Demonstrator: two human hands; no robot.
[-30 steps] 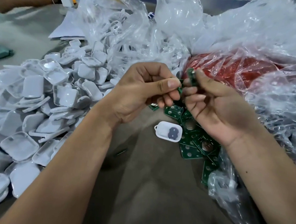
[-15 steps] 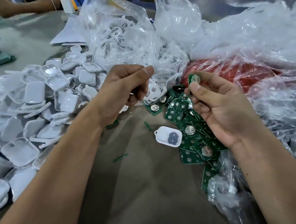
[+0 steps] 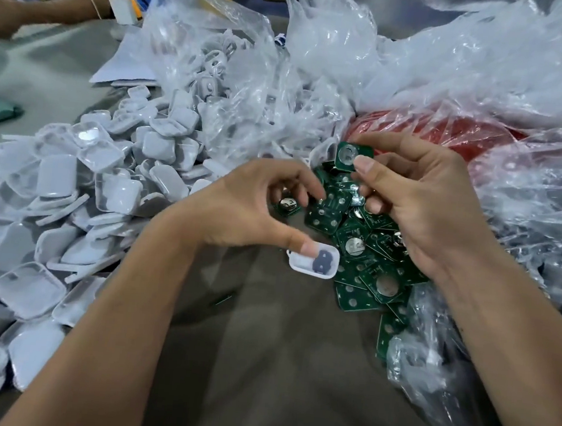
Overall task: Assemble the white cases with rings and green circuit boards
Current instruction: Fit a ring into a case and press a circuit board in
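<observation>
Right hand pinches one green board between thumb and forefinger, held up above the board pile; other fingers curled. Left hand half open, fingers curved down over the pile's left edge, gripping nothing clearly; its thumb tip touches the near-left edge of the open white case. That case lies on the table just below the left hand, a dark grey pad inside it, touching the boards. Heap of white case halves left of the left hand. Clear bags behind both hands, one over something red beyond the right hand.
</observation>
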